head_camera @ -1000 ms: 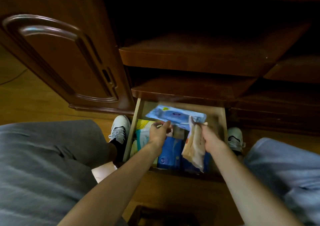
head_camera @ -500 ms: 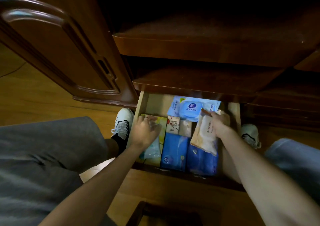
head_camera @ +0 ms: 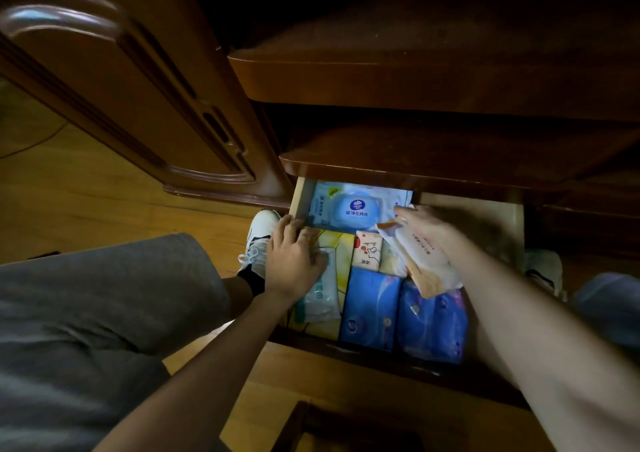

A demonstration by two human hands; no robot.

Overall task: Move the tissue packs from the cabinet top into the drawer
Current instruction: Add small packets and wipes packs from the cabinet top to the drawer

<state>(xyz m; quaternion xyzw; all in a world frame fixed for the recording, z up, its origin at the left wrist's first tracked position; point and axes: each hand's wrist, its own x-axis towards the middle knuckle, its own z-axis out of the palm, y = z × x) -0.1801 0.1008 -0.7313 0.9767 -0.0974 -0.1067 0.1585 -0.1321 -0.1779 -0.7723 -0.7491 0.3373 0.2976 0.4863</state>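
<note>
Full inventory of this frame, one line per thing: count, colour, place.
drawer: 1, pale wood, pulled open under the shelves
wet-wipe pack: 1, light blue, back of drawer
blue tissue packs: 2, blue, front of drawer
small carton pack: 1, white and red, middle
yellow pack: 1, yellow, left side
clear pack: 1, pale, on yellow pack
beige pack: 1, beige, in right hand
cabinet door: 1, brown, left
shoes: 2, white, floor
left hand: on clear pack
right hand: gripping beige pack

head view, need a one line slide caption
Left hand presses packs in the open drawer while right hand holds a beige tissue pack above them.
</note>
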